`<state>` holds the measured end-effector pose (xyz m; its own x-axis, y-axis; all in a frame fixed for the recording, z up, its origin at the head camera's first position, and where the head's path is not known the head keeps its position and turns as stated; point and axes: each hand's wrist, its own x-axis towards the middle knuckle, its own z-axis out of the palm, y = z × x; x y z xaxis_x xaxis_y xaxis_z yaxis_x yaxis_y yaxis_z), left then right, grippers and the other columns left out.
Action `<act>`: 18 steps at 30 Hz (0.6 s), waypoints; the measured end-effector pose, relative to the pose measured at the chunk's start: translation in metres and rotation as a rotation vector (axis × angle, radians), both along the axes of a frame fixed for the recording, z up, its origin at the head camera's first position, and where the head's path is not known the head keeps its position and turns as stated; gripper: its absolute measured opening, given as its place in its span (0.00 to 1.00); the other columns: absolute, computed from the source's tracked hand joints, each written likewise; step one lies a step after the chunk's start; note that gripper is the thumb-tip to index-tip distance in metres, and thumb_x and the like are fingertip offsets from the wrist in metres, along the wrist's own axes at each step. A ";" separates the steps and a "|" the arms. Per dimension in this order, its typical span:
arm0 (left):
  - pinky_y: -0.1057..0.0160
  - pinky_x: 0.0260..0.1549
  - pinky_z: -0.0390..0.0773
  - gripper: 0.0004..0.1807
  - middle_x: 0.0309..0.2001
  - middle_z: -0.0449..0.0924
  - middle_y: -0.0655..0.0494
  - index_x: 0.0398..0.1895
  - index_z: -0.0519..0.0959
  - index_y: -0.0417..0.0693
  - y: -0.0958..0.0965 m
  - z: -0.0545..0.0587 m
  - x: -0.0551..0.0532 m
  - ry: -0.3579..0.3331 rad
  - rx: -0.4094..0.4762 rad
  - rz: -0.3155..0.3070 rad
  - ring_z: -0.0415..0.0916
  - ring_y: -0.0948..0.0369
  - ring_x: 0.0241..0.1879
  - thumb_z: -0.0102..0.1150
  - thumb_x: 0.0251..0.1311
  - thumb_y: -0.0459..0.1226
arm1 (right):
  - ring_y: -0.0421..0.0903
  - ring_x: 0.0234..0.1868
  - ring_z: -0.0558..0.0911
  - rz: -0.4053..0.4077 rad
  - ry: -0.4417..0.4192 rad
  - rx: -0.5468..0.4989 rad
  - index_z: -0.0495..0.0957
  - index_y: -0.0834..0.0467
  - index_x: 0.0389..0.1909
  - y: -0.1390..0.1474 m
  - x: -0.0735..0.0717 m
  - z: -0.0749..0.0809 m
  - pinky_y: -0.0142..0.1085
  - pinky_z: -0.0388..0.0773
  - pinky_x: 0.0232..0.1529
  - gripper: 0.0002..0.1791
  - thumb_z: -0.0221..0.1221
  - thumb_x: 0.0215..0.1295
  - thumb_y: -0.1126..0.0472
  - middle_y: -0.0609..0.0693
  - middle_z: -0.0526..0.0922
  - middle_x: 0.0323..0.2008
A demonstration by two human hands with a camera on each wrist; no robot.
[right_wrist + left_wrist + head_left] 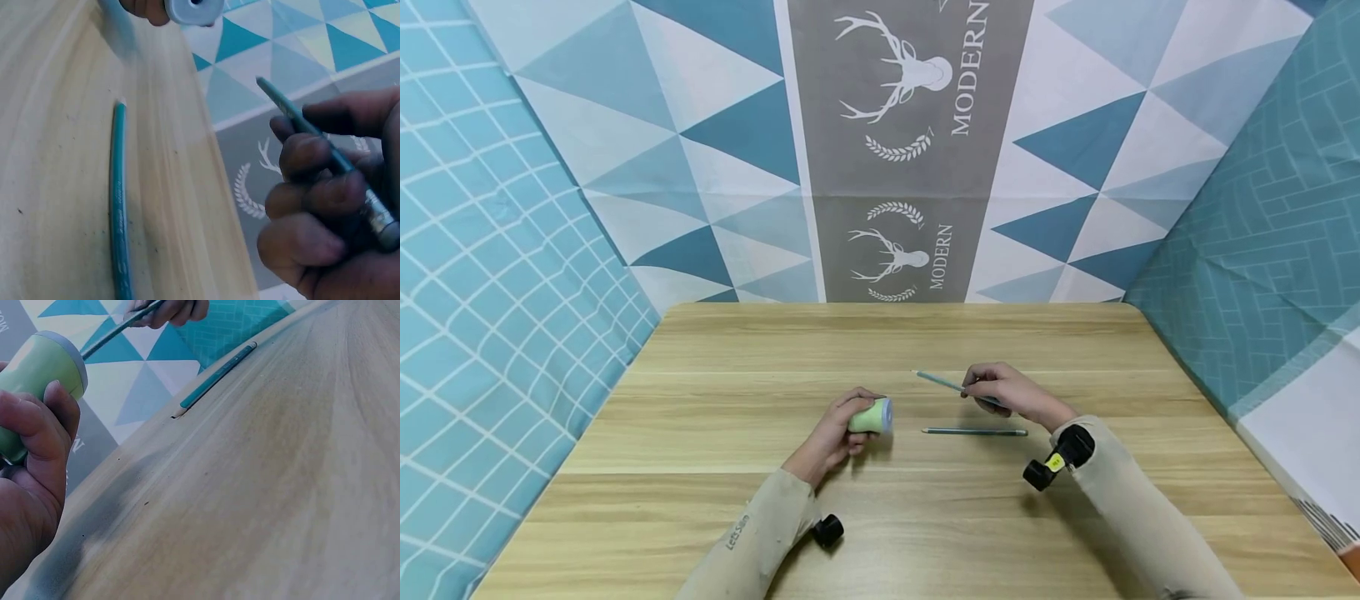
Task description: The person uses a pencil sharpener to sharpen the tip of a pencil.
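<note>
My left hand (837, 433) holds a light green pencil sharpener (867, 417) with a blue-grey end, fingers wrapped round its body. In the right wrist view the sharpener's end (181, 14) shows a round hole. My right hand (1011, 392) pinches a teal pencil (938, 380) between thumb and fingers, its tip pointing left toward the sharpener's side of the table. In the head view a gap separates tip and sharpener. A second teal pencil (974, 432) lies on the table below the right hand, sharpened end to the left.
The wooden table (737, 517) spreads under both hands. Patterned cloth (895, 167) hangs behind its far edge, with blue cloth (497, 275) on the left and teal cloth (1262, 233) on the right. Black wrist cameras sit on both sleeves.
</note>
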<state>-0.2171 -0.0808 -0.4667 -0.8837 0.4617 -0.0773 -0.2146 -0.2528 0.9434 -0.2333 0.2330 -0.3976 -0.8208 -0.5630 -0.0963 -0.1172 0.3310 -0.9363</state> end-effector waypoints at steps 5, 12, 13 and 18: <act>0.73 0.11 0.63 0.09 0.29 0.74 0.49 0.43 0.79 0.52 0.000 0.001 0.000 -0.002 -0.001 0.000 0.65 0.68 0.15 0.48 0.70 0.40 | 0.42 0.15 0.64 -0.109 0.039 0.031 0.73 0.75 0.48 0.008 -0.003 -0.001 0.33 0.61 0.17 0.16 0.50 0.75 0.62 0.53 0.74 0.21; 0.72 0.11 0.63 0.09 0.29 0.74 0.48 0.43 0.79 0.53 0.000 0.001 0.000 -0.016 -0.012 0.008 0.66 0.67 0.15 0.49 0.69 0.40 | 0.43 0.18 0.73 -0.256 0.038 -0.002 0.69 0.75 0.51 0.025 -0.005 -0.005 0.34 0.68 0.17 0.18 0.53 0.74 0.61 0.55 0.80 0.26; 0.72 0.11 0.63 0.08 0.29 0.74 0.48 0.43 0.79 0.53 0.000 0.001 0.000 -0.016 -0.015 0.009 0.66 0.66 0.16 0.49 0.69 0.40 | 0.44 0.18 0.74 -0.277 0.032 -0.006 0.69 0.75 0.52 0.028 -0.005 -0.005 0.34 0.69 0.17 0.18 0.53 0.74 0.61 0.55 0.80 0.27; 0.72 0.11 0.63 0.09 0.30 0.74 0.48 0.44 0.79 0.54 0.000 0.000 0.000 -0.020 -0.027 0.016 0.67 0.66 0.16 0.49 0.69 0.40 | 0.49 0.22 0.80 -0.349 0.015 0.009 0.69 0.74 0.54 0.039 -0.005 -0.005 0.39 0.75 0.19 0.18 0.53 0.75 0.61 0.56 0.81 0.28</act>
<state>-0.2171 -0.0805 -0.4667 -0.8889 0.4454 -0.1069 -0.2294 -0.2309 0.9455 -0.2381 0.2722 -0.4026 -0.9652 -0.2469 -0.0865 -0.0091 0.3621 -0.9321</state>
